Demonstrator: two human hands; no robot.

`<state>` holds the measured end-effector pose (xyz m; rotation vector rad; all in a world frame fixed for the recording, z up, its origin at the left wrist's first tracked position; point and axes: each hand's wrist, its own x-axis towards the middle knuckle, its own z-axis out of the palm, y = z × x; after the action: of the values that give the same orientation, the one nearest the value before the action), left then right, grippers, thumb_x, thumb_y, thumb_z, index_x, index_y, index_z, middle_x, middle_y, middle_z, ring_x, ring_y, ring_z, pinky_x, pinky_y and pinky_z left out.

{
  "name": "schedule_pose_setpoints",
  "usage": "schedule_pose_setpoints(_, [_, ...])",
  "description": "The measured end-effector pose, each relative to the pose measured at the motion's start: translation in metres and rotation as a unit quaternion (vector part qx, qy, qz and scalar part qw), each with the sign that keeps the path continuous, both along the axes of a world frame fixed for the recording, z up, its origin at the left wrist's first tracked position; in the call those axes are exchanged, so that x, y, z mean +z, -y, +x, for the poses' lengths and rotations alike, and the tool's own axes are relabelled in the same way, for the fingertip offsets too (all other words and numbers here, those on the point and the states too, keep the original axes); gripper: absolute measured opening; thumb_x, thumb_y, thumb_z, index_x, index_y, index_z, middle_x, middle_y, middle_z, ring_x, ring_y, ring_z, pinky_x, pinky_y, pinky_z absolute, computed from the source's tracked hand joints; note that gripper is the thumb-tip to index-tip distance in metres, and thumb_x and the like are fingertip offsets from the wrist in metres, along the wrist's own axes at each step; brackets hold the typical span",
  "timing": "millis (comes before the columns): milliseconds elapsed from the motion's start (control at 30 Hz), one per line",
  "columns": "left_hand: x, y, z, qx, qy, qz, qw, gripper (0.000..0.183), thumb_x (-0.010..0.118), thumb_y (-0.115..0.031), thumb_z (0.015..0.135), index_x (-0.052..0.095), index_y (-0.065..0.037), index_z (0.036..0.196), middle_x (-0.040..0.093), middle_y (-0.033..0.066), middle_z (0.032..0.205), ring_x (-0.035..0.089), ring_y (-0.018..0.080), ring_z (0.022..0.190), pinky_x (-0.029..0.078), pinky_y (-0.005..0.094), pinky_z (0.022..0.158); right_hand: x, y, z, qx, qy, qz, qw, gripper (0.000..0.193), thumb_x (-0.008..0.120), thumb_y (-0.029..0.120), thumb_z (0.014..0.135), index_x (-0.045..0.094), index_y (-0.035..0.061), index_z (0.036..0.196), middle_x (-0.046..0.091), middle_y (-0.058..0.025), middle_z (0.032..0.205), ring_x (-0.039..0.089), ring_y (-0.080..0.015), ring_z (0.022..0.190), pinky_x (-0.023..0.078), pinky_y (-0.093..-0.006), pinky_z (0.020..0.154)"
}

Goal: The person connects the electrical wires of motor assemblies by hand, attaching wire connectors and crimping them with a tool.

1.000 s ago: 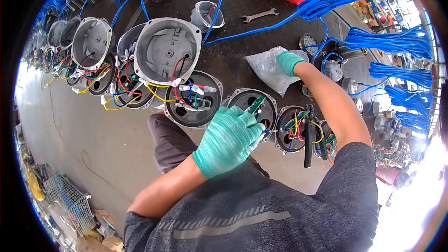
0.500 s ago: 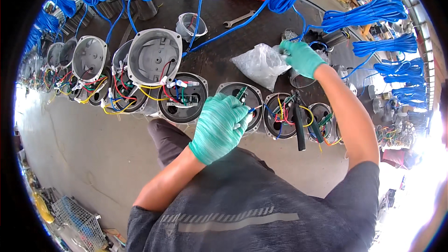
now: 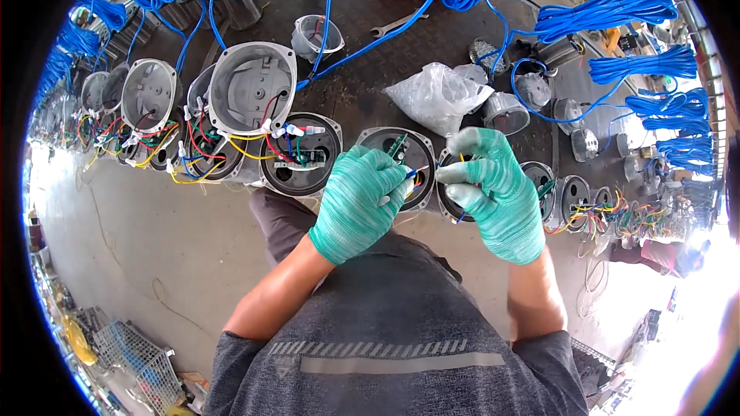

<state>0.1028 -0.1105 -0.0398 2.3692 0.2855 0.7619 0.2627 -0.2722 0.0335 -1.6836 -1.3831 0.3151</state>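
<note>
My left hand (image 3: pixel 361 204), in a green knit glove, is closed on thin wires (image 3: pixel 416 172), their ends poking out past the fingertips. Beneath lies a round grey housing (image 3: pixel 368 139) with a black inside and a small green circuit board (image 3: pixel 398 148). My right hand (image 3: pixel 501 196), gloved alike, faces it with fingers curled in a pinch; whatever they hold is too small to make out. That hand covers most of another wired housing (image 3: pixel 446 199). Beyond it sits a clear plastic bag (image 3: pixel 438 96) of small pale pieces.
Wired round housings (image 3: pixel 302 119) line the table's near edge, with a deeper grey cover (image 3: pixel 253 88) at left. Coiled blue cables (image 3: pixel 609 11) lie along the far side. A wrench (image 3: pixel 397 25), a small grey cup (image 3: pixel 317 37) and clear cups (image 3: pixel 506 114) stand beyond my hands.
My right hand has come back from the plastic bag to beside my left hand, now hiding the black-handled tool. The left hand keeps its hold on the wires.
</note>
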Motion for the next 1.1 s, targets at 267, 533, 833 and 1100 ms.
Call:
schedule_pose_setpoints(267, [-0.002,0.000,-0.002,-0.001,0.000,-0.008,1.000,0.012,0.084,-0.011,0.085,0.081,-0.004,0.094,0.073,0.0123,0.089,0.065,0.0353,0.081,0.052,0.0465,0.076,-0.014,-0.007,-0.017,-0.149,-0.247,-0.095,0.953,0.016,0.076,0.007,0.101,0.080,0.0051,0.117,0.074,-0.0026,0.101,0.066,-0.0085,0.080,0.054,-0.0268,0.073])
schedule_pose_setpoints(533, [-0.003,-0.002,-0.004,-0.015,-0.001,-0.007,1.000,0.014,0.084,-0.012,0.085,0.081,-0.004,0.096,0.073,0.0111,0.089,0.065,0.0351,0.083,0.051,0.0463,0.077,-0.015,-0.016,-0.017,-0.091,-0.191,-0.168,0.963,0.018,0.077,0.009,0.100,0.079,0.0021,0.116,0.075,-0.0093,0.101,0.070,-0.0138,0.081,0.056,-0.0309,0.074])
schedule_pose_setpoints(833, [0.000,-0.005,-0.007,-0.029,0.004,0.039,0.999,0.011,0.084,-0.008,0.083,0.078,-0.006,0.093,0.072,0.0083,0.092,0.065,0.0328,0.084,0.050,0.0458,0.078,0.026,0.004,-0.002,-0.182,-0.050,-0.090,0.978,0.040,0.082,0.014,0.097,0.072,0.0041,0.135,0.076,-0.0102,0.109,0.071,-0.0166,0.085,0.059,-0.0336,0.081])
schedule_pose_setpoints(1100, [0.000,-0.003,-0.002,-0.036,0.006,0.024,0.999,0.010,0.083,-0.008,0.084,0.079,-0.005,0.093,0.072,0.0099,0.091,0.066,0.0340,0.084,0.051,0.0461,0.076,0.001,0.088,0.025,-0.178,0.258,-0.389,0.866,0.105,0.092,0.050,0.076,0.049,0.0034,0.160,0.053,-0.0262,0.157,0.060,-0.0454,0.135,0.048,-0.0514,0.116])
